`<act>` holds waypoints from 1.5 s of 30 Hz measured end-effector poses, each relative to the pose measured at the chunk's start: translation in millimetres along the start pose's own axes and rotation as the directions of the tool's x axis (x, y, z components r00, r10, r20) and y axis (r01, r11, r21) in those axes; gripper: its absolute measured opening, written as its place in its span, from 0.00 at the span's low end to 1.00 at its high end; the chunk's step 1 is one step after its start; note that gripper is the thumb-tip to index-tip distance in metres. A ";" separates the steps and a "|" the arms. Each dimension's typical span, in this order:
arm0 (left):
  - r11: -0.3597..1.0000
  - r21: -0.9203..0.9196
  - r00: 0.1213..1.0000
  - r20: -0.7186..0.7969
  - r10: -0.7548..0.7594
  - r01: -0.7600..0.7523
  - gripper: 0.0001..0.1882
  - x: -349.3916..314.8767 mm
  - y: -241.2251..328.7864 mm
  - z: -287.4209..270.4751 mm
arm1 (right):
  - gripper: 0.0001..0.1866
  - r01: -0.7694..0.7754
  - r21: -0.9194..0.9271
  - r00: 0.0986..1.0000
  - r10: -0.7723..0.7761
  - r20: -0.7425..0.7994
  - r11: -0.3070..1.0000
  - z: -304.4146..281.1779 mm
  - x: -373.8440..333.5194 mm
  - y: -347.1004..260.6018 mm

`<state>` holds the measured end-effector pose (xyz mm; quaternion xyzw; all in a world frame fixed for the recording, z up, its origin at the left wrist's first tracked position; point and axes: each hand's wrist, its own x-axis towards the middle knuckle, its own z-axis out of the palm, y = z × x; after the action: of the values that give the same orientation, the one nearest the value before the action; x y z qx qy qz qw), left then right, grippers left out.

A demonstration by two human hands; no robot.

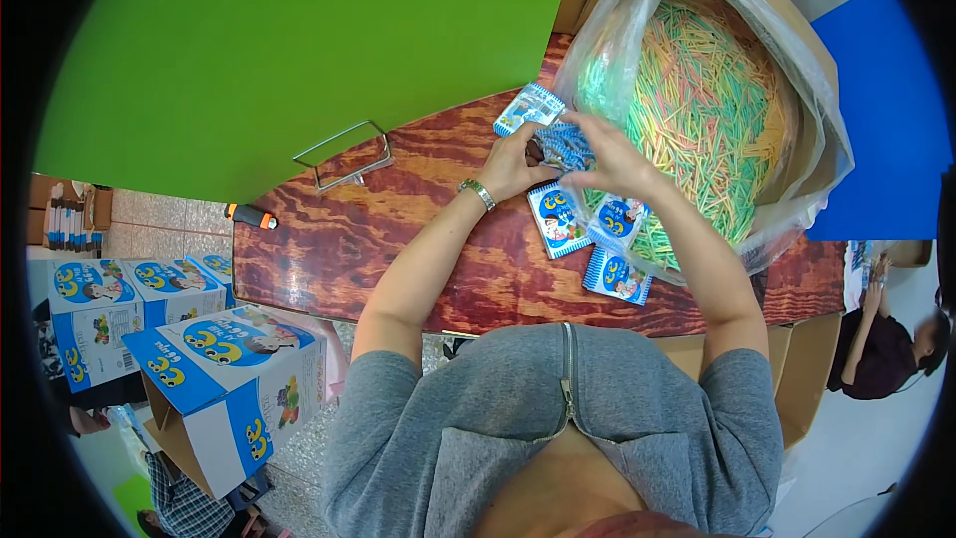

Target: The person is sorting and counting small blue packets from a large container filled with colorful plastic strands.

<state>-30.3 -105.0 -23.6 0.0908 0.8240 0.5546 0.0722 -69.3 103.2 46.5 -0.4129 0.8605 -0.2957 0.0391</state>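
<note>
A bundle of small blue-and-white packets (565,147), with their striped ends showing, sits between my two hands over the table. My left hand (512,163), with a metal watch on its wrist, is closed around the bundle's left end. From the other side, my right hand (609,157) curves its thumb and fingers around the right end. Just beyond lies a loose packet (528,109). Nearer to me are another packet (559,220), one partly under clear plastic (618,218), and one by the table's front edge (617,276).
A plastic-lined carton full of pastel sticks (702,105) stands at the right. On the reddish wooden table (448,269) are a wire stand (346,154) and an orange-black tool (251,216). Printed cartons (234,359) stand at lower left. A green panel (299,50) borders the far side. Other people sit at both sides.
</note>
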 end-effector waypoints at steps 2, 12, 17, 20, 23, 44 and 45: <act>0.999 0.037 0.996 -0.085 0.031 -0.028 0.36 -12.5 11.2 -4.1 | 0.35 -0.028 -0.014 1.000 0.027 -0.016 1.000 -0.2 4.3 -16.4; 0.954 0.129 0.859 -0.414 0.300 -0.272 0.36 -124.8 2.2 -34.9 | 0.43 0.160 0.274 0.976 -0.194 0.101 0.948 22.4 25.3 -97.7; 0.989 0.073 0.907 -0.395 0.144 -0.126 0.38 -149.0 -39.6 -7.2 | 0.52 0.095 0.276 0.987 -0.126 0.096 0.957 101.9 3.6 -79.3; 0.996 0.050 0.929 -0.360 0.091 -0.078 0.49 -152.1 -31.2 -4.1 | 0.57 0.018 0.565 0.998 0.019 -0.059 0.825 119.9 -4.5 -76.8; 0.997 0.034 0.906 -0.417 0.071 -0.063 0.49 -145.6 -33.4 0.4 | 0.56 0.010 0.756 0.987 0.113 -0.111 0.654 124.2 0.6 -90.4; 0.964 0.239 0.879 -0.426 0.214 -0.119 0.59 -164.0 -25.9 10.0 | 0.42 -0.004 0.900 0.990 0.126 -0.056 0.435 131.2 -1.1 -89.7; 0.958 0.262 0.903 -0.375 0.210 -0.115 0.60 -166.9 -26.7 11.0 | 0.42 -0.027 0.912 0.989 0.144 -0.035 0.410 133.6 -1.8 -87.1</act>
<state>132.6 -143.3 -49.4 0.0527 0.8702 0.4647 -0.1550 33.4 -1.3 -16.5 -0.2650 0.5845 -0.7333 0.2246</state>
